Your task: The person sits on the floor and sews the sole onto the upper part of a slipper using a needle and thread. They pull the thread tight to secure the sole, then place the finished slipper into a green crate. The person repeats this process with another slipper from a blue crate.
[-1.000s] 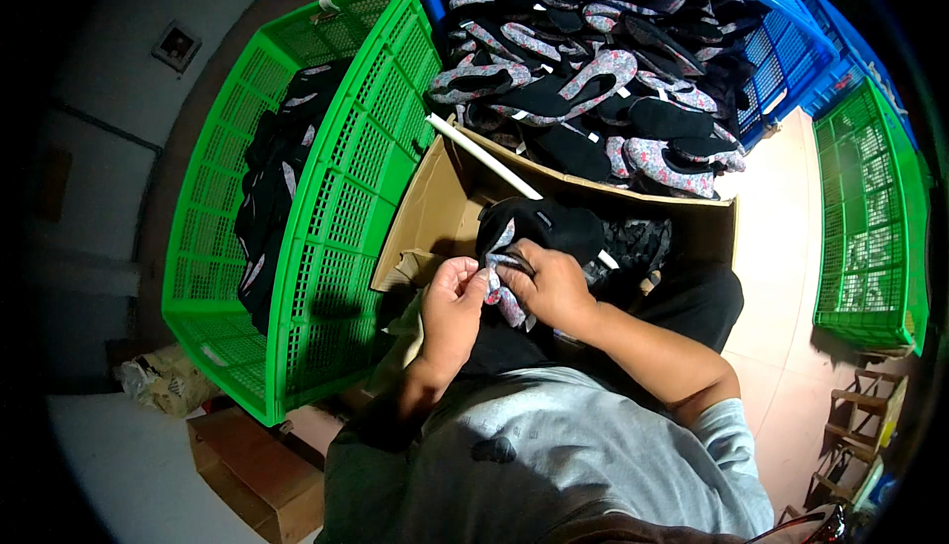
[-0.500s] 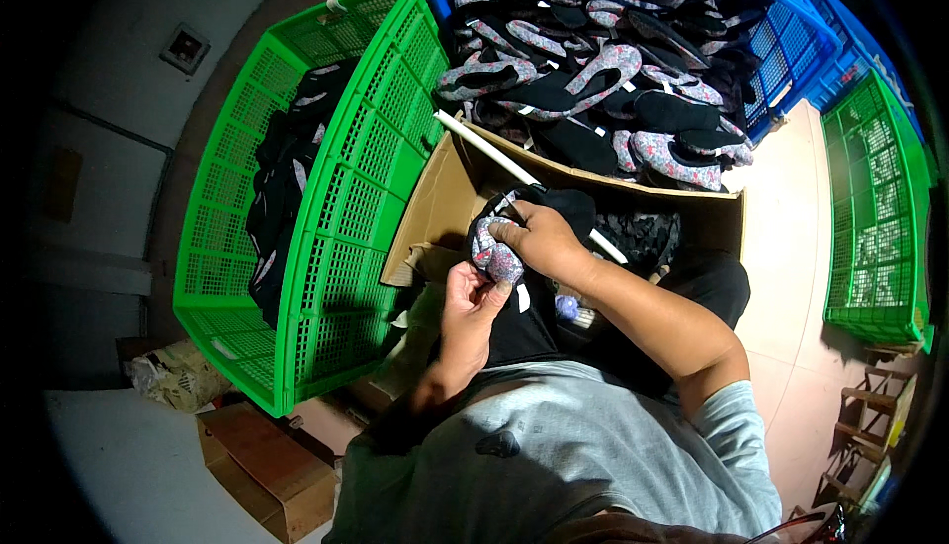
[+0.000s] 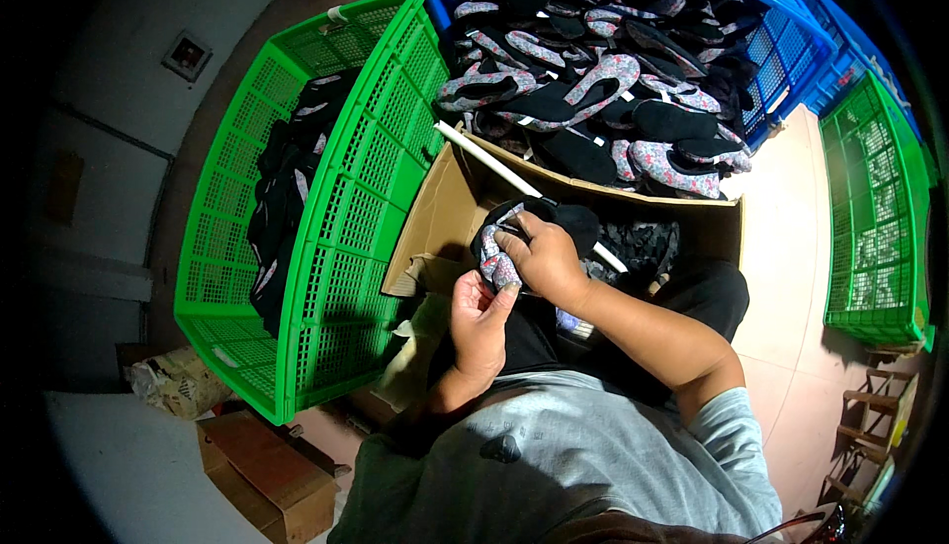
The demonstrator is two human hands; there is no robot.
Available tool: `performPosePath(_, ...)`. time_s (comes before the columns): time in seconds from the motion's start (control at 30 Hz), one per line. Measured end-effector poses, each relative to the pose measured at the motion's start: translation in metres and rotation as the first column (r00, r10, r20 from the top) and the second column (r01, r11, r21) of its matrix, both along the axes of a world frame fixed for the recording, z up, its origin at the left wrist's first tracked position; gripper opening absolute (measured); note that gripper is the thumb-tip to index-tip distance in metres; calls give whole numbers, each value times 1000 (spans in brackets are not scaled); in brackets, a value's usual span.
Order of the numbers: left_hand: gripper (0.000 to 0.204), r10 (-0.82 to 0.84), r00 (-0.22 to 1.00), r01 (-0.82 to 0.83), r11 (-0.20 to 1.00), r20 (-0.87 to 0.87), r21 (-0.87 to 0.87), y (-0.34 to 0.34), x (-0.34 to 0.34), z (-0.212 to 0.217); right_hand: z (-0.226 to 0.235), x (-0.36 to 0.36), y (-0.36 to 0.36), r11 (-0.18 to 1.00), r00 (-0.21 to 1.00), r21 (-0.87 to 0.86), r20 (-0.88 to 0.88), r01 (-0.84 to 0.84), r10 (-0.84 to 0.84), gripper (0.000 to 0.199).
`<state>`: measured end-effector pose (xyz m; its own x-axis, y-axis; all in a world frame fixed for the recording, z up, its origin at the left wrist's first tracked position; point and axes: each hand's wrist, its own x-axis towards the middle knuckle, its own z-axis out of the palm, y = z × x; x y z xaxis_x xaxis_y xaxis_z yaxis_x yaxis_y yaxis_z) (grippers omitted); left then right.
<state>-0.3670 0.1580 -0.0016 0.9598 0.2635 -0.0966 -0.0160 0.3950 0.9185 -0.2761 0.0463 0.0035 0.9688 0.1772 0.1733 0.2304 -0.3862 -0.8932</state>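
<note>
Slipper: since half a second ago it has turned in our grip; the white tag that showed at its lower end is now out of sight.
Progress: we judge this one slipper midway through handling; we cannot tell which of the heaped pieces are done and which are left.
Cartons: two, one low at far left, one open before us.
Green baskets: two, the left with black pieces too tangled to count, the right standing apart.
Left hand: pinching the slipper's lower end between thumb and fingers.
White rod: one, its middle hidden.
Right hand: thumb pressed on the floral lining, gripping the slipper's upper part; we hold it between both hands, over the open carton's near side.
Blue crates: at least two, the nearer heaped with dozens of floral-and-black slippers.
</note>
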Motion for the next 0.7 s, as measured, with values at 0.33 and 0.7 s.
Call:
performPosePath(0.33,23,68,998,-68,939,12,336,3,-5,-23,-3,-4,8,999,997,-26,67,31,-29,25)
performPosePath(0.7,21,-21,957,-253,417,288,873,2,10,13,-8,-4,-15,964,962,264,-265,4,69,29)
